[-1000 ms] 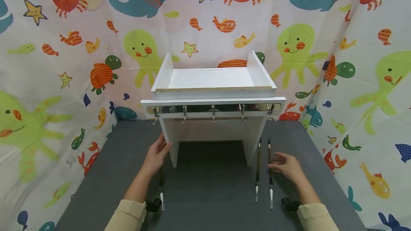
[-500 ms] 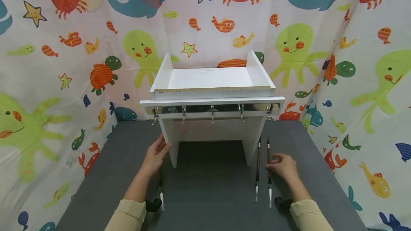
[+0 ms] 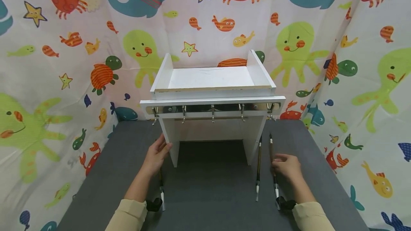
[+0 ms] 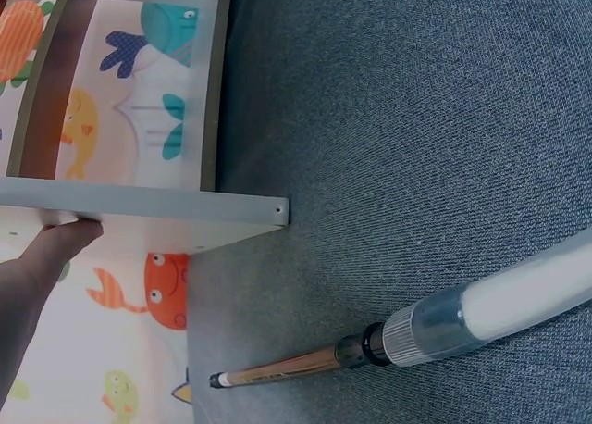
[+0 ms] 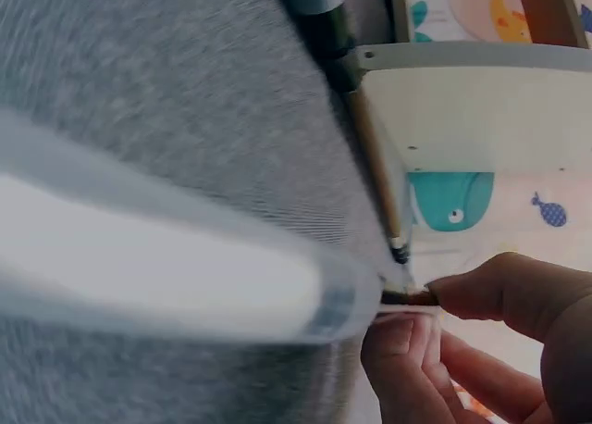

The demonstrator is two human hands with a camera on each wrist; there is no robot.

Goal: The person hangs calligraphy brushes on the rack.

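Observation:
A white shelf unit (image 3: 212, 93) with a row of metal hooks stands on the grey table. My left hand (image 3: 156, 154) rests against the outer side of its left panel, thumb at the front edge; in the left wrist view the other fingers are hidden. My right hand (image 3: 288, 167) pinches the dark handle of a brush (image 3: 272, 149) between thumb and fingers. Its white bristle end (image 5: 176, 257), in a clear cap, looms near the right wrist camera. A second brush (image 3: 258, 174) lies between that hand and the shelf's right panel.
A third brush (image 4: 287, 367) lies on the table left of the shelf, beside my left forearm. The grey table surface (image 3: 215, 195) extends in front of the shelf. A curtain (image 3: 199, 13) printed with sea animals hangs behind and at both sides.
My right hand has closed on the brush. The brush has shifted slightly right and tilted, its bristle end now nearer the wrist. My left hand and the shelf have not moved.

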